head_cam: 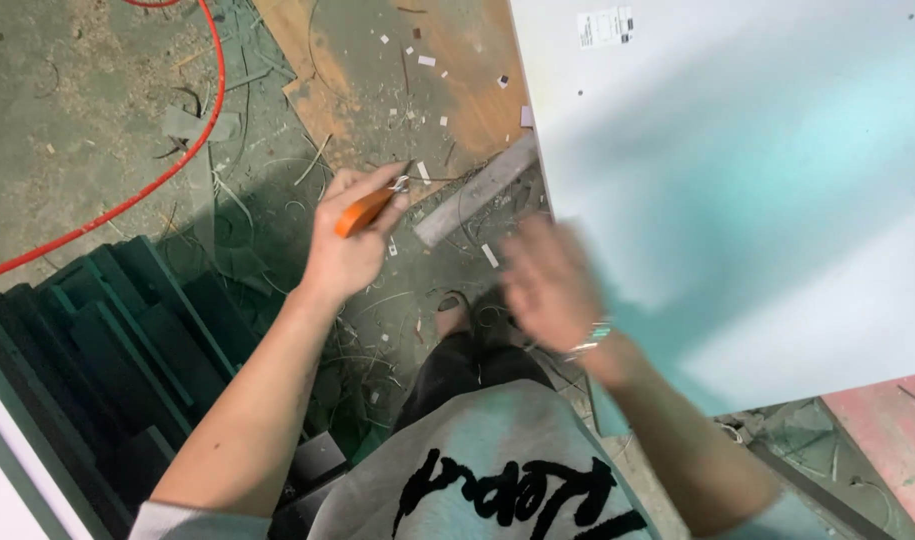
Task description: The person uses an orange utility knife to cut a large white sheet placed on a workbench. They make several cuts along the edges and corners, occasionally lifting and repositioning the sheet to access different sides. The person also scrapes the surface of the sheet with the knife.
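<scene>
While we looked down from the head view, dark green panels [97, 340] stood stacked at the far left, with a red cable [127, 200] curving over the littered floor [67, 90] above them. Our left hand [352, 235] hung over that floor, its grip clenched around an orange-handled cutter [365, 210]; the handle lay across the palm under the fingers, and a small metal tip poked out past the thumb toward a grey offcut strip [477, 188] lying just beside it on the floor. The tool touched nothing but the hand, as far as we could see.

Further right, our right hand [547, 285], a bracelet [589, 340] at its wrist, was blurred by motion. Its fingers looked spread and released, holding nothing, and it hovered at the left edge of the big white panel [757, 180], partly over that edge.

Judging from thin shavings and small white chips scattered around our foot [452, 315], we took some trimming to be done already. Nothing showed the blade against the panel's edge at that moment, so how much edge remained untrimmed we could not tell.
</scene>
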